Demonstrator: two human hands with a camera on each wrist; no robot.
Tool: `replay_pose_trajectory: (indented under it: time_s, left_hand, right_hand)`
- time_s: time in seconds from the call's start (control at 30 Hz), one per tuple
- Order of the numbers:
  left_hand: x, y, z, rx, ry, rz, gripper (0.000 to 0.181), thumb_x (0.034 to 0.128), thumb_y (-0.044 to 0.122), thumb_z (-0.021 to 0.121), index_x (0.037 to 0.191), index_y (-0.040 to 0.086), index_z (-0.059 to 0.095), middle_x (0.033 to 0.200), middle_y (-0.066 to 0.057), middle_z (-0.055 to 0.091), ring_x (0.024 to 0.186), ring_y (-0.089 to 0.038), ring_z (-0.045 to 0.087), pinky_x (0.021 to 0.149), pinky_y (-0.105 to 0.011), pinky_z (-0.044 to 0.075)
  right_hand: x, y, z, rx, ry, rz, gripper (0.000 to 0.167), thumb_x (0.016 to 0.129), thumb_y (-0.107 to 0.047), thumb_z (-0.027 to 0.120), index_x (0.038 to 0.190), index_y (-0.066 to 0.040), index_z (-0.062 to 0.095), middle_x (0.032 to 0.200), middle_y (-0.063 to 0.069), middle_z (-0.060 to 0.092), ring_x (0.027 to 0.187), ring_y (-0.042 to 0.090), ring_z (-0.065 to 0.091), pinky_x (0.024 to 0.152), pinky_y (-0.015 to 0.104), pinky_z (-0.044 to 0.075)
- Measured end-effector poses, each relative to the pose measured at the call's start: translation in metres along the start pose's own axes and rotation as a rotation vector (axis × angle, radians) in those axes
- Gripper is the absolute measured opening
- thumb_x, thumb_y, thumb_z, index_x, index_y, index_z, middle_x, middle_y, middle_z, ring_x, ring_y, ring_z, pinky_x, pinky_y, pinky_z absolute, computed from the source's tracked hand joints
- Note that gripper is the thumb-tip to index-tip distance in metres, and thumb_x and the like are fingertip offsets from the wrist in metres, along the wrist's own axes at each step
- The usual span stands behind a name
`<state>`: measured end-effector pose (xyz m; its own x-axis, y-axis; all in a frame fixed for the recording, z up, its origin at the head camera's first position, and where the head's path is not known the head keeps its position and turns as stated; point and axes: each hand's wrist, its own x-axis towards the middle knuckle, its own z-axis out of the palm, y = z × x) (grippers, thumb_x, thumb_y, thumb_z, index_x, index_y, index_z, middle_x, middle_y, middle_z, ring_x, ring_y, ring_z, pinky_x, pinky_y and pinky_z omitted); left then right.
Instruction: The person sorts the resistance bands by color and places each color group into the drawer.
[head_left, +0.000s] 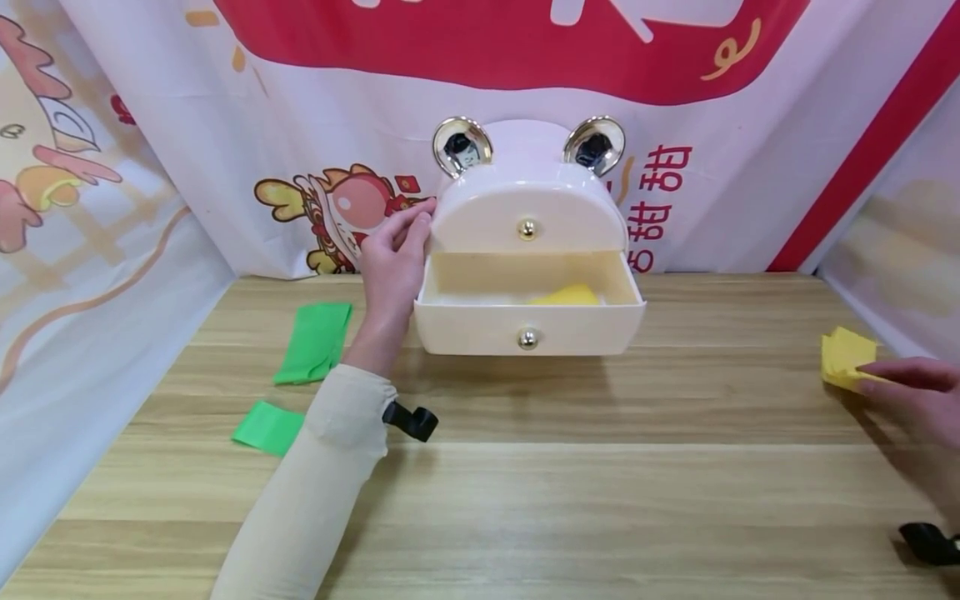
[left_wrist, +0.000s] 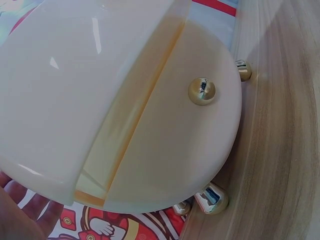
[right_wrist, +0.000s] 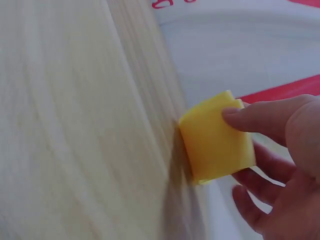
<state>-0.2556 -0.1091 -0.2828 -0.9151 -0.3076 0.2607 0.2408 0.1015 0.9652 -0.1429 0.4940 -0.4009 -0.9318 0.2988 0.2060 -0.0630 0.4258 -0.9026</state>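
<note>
A cream storage box (head_left: 525,196) with two round gold-rimmed eyes stands at the back of the table. Its lower drawer (head_left: 472,329) is pulled out, and a yellow folded cloth (head_left: 566,295) lies inside. My left hand (head_left: 395,258) touches the box's left side with its fingertips; the left wrist view shows these fingers (left_wrist: 37,212) at the box's edge, partly cut off. Far to the right, my right hand (head_left: 918,396) pinches another yellow folded cloth (right_wrist: 217,142) between thumb and fingers, just above the table.
Two green folded cloths lie left of the box: a larger one (head_left: 313,342) and a smaller one (head_left: 268,427) closer to me, partly behind the left sleeve. A printed curtain (head_left: 337,108) hangs behind the wooden table (head_left: 570,508) and along its sides.
</note>
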Motion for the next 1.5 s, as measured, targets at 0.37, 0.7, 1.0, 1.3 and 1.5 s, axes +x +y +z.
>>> replay_pose_trajectory:
  time_s: [0.37,0.7,1.0,1.3,1.5]
  left_hand:
    - [0.001,0.001,0.001,-0.019,0.006,0.006,0.026,0.1057,0.029,0.066,0.126,0.022,0.08,0.132,0.0,0.076,0.118,-0.012,0.073,0.105,-0.028,0.059]
    - [0.0,0.001,0.0,-0.026,-0.001,0.01,0.025,0.1061,0.028,0.065,0.126,0.022,0.079,0.131,0.0,0.077,0.117,-0.012,0.073,0.104,-0.027,0.059]
    - [0.0,-0.001,0.0,-0.022,-0.007,0.008,0.026,0.1066,0.029,0.064,0.127,0.023,0.079,0.133,0.0,0.074,0.118,-0.011,0.072,0.106,-0.027,0.058]
    - [0.001,-0.001,0.001,-0.034,-0.003,-0.003,0.026,0.1059,0.028,0.066,0.127,0.021,0.079,0.133,-0.002,0.074,0.119,-0.013,0.072,0.107,-0.029,0.058]
    - [0.001,-0.001,0.001,-0.021,-0.001,0.005,0.026,0.1063,0.029,0.065,0.127,0.022,0.079,0.133,-0.002,0.074,0.119,-0.013,0.072,0.107,-0.029,0.058]
  right_hand:
    - [-0.007,-0.059,0.017,-0.078,-0.032,-0.085,0.031,0.097,-0.002,0.074,0.102,-0.03,0.086,0.086,-0.039,0.072,0.076,-0.02,0.062,0.063,0.001,0.045]
    - [-0.019,-0.094,0.043,-0.362,0.014,-0.036,0.013,0.104,-0.028,0.07,0.114,-0.036,0.069,0.088,-0.04,0.055,0.079,-0.01,0.051,0.065,0.003,0.044]
    - [-0.025,-0.122,0.065,-0.418,0.062,-0.031,0.012,0.104,-0.037,0.067,0.111,-0.027,0.068,0.089,-0.041,0.052,0.077,-0.01,0.052,0.066,0.001,0.043]
    - [-0.029,-0.148,0.083,-0.33,0.071,-0.192,0.025,0.096,-0.024,0.08,0.11,-0.004,0.075,0.082,-0.044,0.062,0.07,-0.014,0.058,0.059,0.005,0.045]
    - [-0.03,-0.172,0.096,-0.303,0.074,-0.223,0.028,0.095,-0.025,0.081,0.113,-0.004,0.076,0.084,-0.042,0.064,0.069,-0.013,0.06,0.061,0.003,0.047]
